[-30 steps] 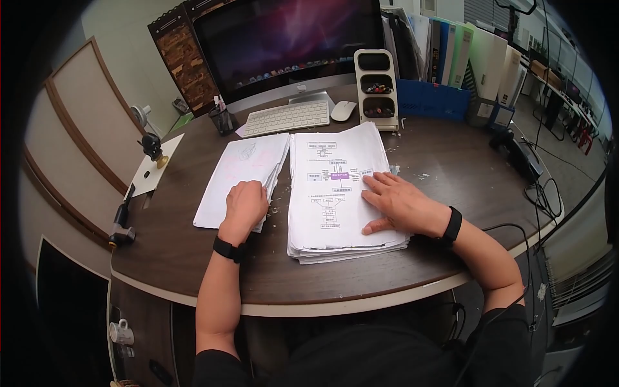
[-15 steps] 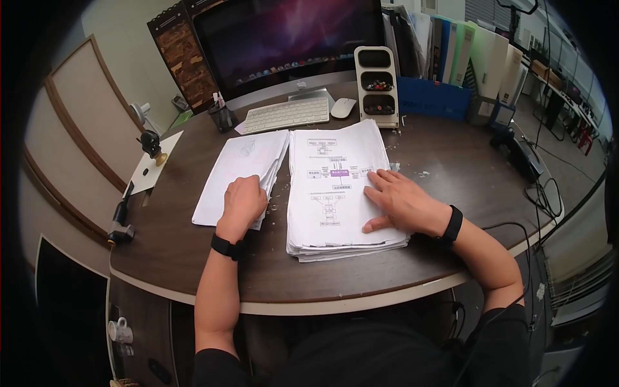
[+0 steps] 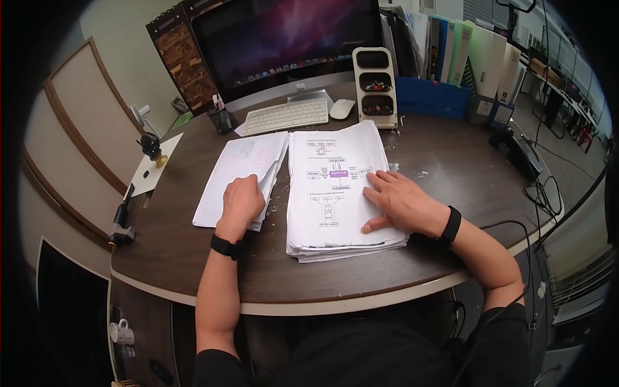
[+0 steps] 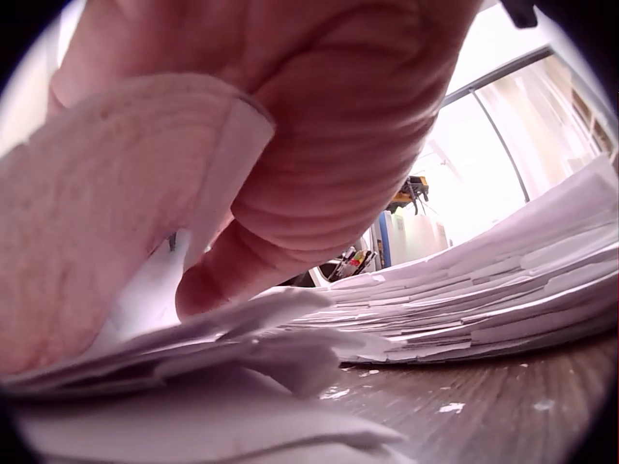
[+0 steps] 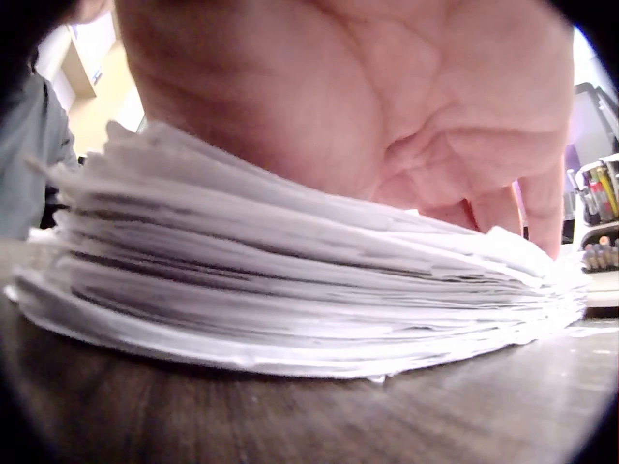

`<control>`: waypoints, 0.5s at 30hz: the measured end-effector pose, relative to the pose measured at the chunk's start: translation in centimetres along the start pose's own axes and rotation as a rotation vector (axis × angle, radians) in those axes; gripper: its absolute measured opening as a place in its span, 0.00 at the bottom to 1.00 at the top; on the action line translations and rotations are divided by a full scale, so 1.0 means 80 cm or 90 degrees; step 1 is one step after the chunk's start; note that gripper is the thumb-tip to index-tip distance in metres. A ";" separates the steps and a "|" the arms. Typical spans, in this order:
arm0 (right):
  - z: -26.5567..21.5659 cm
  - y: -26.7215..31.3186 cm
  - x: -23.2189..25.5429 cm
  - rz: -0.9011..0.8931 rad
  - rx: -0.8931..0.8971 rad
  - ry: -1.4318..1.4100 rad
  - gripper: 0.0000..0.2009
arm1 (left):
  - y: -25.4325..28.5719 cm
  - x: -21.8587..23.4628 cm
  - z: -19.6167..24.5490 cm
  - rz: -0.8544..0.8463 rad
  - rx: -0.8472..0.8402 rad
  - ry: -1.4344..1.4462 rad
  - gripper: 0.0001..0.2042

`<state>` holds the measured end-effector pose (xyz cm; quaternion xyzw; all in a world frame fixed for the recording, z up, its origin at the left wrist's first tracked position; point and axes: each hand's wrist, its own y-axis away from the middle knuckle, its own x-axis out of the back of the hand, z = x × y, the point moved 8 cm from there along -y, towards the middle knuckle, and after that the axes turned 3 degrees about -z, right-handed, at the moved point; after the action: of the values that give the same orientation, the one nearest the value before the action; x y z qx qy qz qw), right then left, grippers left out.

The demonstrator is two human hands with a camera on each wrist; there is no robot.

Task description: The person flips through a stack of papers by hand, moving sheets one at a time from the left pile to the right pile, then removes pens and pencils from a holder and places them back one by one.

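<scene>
- Left hand: fingers curled, gripping a bent-up sheet; the thin pile lies beneath.
- To its right, the open right hand rests, fingers spread, on the printed stack.
- Seemingly mid-lift of one sheet; moving it calls for a light pinch, lower pages left flat.
- Beyond both hands: keyboard.

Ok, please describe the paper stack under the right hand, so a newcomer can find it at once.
On the brown desk, in front of the monitor and keyboard, look for the right-hand paper stack, beneath the right hand. On top it shows printed diagrams with a purple box, while the left-hand paper stack shows a faint sketch.
</scene>
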<state>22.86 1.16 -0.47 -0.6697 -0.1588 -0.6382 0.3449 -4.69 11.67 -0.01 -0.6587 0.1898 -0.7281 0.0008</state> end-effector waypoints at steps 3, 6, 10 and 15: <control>-0.001 0.000 0.001 0.013 0.003 0.015 0.39 | 0.001 0.003 0.004 -0.009 0.001 -0.004 0.07; -0.003 0.000 0.003 0.025 0.011 0.031 0.38 | 0.002 0.002 0.006 -0.011 -0.009 -0.010 0.07; -0.003 0.001 0.002 0.034 0.016 0.045 0.37 | 0.004 0.003 0.009 -0.011 -0.013 -0.004 0.08; -0.004 0.002 0.004 0.060 0.022 0.040 0.37 | 0.004 0.004 0.012 -0.016 -0.017 -0.010 0.08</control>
<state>22.79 0.77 -0.20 -0.6501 -0.1274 -0.6391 0.3907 -3.88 11.04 0.24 -0.6666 0.1912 -0.7203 -0.0158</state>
